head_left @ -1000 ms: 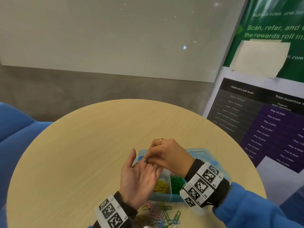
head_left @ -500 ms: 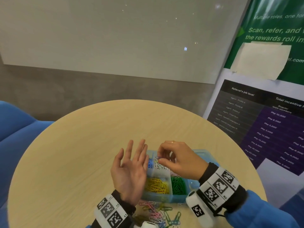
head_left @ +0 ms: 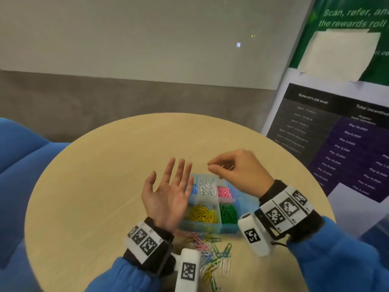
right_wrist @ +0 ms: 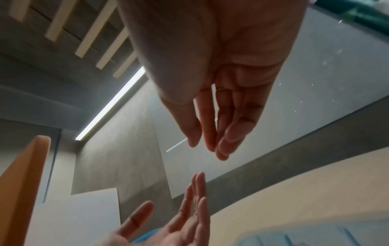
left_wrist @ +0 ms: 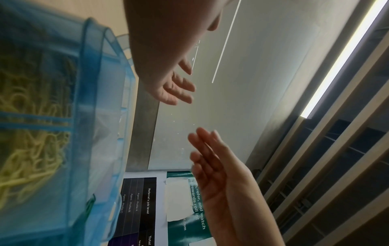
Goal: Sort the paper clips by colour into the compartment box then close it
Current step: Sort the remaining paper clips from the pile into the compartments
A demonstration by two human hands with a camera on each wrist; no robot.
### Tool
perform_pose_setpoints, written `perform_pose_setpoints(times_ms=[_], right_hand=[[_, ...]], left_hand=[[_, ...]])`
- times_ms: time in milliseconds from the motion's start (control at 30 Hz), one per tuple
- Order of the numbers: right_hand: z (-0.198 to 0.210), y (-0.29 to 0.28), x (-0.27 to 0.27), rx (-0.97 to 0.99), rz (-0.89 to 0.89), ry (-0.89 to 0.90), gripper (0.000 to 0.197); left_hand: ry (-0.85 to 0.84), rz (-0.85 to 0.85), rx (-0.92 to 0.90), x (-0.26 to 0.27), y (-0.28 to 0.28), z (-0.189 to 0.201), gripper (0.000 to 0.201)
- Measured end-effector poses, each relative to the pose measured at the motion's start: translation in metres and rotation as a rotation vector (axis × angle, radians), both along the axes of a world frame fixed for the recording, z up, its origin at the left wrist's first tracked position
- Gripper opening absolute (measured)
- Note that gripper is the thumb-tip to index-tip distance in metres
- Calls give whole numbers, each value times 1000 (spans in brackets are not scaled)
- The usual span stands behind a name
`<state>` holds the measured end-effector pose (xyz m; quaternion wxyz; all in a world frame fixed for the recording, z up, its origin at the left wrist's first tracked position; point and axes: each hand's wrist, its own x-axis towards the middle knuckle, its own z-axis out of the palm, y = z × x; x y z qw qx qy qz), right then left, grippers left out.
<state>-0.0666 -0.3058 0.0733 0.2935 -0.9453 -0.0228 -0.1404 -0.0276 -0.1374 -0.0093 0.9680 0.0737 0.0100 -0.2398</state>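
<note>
2 hands above translucent blue plastic compartment box point(head_left: 228, 228): left hand point(head_left: 168, 197) spread at 9 o'clock; right hand point(head_left: 237, 167), 1 o'clock, fingertips together, contents unclear.

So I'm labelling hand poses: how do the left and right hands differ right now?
The left hand is palm-up with fingers spread straight, holding nothing; the right hand has fingers curled, pinching a thin pale paper clip. The left hand sits beside the compartment box, the right above its far side. Both wear marker wristbands.
</note>
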Motion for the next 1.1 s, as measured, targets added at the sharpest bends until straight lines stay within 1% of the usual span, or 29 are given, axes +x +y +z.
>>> perform_pose_setpoints(times_ms=[67,167,233,267,300,333,400,433,467,500,567,600,633,700,733,833,900,933,1033,1100], right_hand=[[0,-5,-23,-9,9,1,12],[-10,-5,-66,-40,69,83,13],[-21,-3,-92,-79,133,200,17],[-28,-4,-103,-108,153,274,21],[-35,-5,-113,-144,164,352,28],[-42,-7,-121,-193,167,431,39],[-56,-11,-134,-311,171,568,72],[-61,-13,-139,-362,175,613,87],[-65,-14,-142,-396,173,632,98],[-67,-14,-144,-418,167,637,107],[-69,-11,-143,-436,152,621,117],[-71,-9,-140,-440,149,610,120],[-71,-5,-136,-443,152,602,123],[-73,4,-128,-441,161,582,124],[-73,9,-124,-437,164,569,124],[-76,24,-113,-428,201,526,118],[-79,32,-106,-405,218,512,109],[-80,36,-101,-390,220,502,102],[-81,45,-86,-360,232,466,62],[-81,49,-78,-356,226,459,45]], left_hand=[[-15,-25,26,0,0,-2,51],[-45,-59,72,2,2,-3,45],[-108,-94,180,1,6,1,39],[-166,-115,285,0,10,6,36],[-253,-128,441,-3,15,12,33],[-373,-123,649,-6,21,18,29],[-723,-77,1116,-15,38,25,20],[-919,-56,1318,-19,49,26,15],[-1106,-56,1502,-23,59,27,15],[-1265,-88,1692,-28,69,26,21],[-1479,-252,2052,-37,83,19,39],[-1541,-338,2178,-42,87,14,49],[-1584,-404,2248,-47,88,9,59],[-1628,-495,2274,-54,84,0,74],[-1644,-529,2266,-57,80,-3,77],[-1680,-555,2214,-59,65,-1,76],[-1698,-530,2193,-58,55,1,66],[-1703,-507,2180,-58,50,1,58],[-1678,-445,2092,-56,34,3,33],[-1630,-440,2058,-53,27,5,20]])
